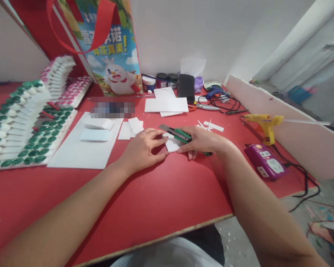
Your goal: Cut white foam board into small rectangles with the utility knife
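A small white foam board piece [172, 145] is between my two hands on the red table. My left hand [146, 147] has its thumb and fingertips at the piece's left edge, holding it there. My right hand [204, 140] grips a green utility knife [183, 135], its blade pointing left above the piece; the thumb touches the piece's right side. Small white rectangles [125, 130] lie just beyond my left hand. Thin white offcuts [215, 126] are scattered past my right hand.
A large white board [80, 155] and green-dotted white models [55, 142] are at left. Behind are a colourful bag [111, 48], white sheets [165, 105], paint jars [161, 78] and scissors [208, 106]. A yellow glue gun [264, 122] and purple power socket [267, 163] stand at right.
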A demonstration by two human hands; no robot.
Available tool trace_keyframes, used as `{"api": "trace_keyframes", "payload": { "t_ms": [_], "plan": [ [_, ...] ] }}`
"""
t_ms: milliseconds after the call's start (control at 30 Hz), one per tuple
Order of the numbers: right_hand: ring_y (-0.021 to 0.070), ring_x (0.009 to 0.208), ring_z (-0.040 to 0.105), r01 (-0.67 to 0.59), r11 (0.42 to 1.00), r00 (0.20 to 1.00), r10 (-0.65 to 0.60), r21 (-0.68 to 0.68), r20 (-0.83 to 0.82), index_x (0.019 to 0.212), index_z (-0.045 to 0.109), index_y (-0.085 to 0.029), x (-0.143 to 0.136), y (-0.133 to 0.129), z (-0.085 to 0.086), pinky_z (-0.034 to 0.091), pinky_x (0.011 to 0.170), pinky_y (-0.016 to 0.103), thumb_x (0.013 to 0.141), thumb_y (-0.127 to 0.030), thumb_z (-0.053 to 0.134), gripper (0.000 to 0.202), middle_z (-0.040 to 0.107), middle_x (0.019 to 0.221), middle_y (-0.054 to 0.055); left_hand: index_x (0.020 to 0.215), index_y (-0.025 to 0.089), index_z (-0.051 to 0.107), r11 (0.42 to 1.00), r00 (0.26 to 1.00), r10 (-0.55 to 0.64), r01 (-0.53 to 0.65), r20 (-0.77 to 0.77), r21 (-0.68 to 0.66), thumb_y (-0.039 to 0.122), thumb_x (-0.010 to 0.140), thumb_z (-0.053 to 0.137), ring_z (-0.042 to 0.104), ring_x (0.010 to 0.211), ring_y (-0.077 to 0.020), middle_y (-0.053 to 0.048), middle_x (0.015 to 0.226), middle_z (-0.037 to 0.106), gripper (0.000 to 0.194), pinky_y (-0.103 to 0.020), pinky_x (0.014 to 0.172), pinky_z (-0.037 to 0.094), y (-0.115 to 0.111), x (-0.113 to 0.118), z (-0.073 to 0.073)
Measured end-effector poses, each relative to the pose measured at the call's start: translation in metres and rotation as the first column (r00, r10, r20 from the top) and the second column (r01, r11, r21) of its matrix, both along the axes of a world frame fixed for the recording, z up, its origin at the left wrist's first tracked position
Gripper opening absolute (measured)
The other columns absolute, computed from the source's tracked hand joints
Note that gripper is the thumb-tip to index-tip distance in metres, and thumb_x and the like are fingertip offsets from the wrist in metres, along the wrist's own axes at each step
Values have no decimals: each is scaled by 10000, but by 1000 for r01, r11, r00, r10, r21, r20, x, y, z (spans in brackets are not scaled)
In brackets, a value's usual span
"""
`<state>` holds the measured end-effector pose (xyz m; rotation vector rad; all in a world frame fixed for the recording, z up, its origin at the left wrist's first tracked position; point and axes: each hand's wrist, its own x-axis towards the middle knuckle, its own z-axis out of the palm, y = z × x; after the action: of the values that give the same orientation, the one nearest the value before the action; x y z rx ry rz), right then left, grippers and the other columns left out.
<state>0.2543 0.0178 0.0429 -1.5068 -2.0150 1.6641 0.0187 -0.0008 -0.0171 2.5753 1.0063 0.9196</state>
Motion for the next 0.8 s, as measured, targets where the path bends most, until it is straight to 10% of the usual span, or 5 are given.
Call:
{"api": "trace_keyframes", "payload": {
  "t_ms": [500,800],
  "plan": [
    [158,490,694,43,998,996,-47,43,81,1165,614,-232,-3,-2,2,527,474,190,845,-348,747,366,687,560,-37,1119,192,752,1000,1000,14,-14,-1,-1,291,878,640,627,1158,-299,-138,1241,688,284,-494,990,522,-1,0,1],
    [131,428,646,51,997,991,-58,56,120,1098,611,-225,-7,-3,5,462,420,170,843,-278,732,287,677,551,-47,1083,218,761,966,980,139,-103,141,-236,211,949,516,677,1106,-224,-77,1221,724,280,-425,999,543,-1,-12,12]
  ]
}}
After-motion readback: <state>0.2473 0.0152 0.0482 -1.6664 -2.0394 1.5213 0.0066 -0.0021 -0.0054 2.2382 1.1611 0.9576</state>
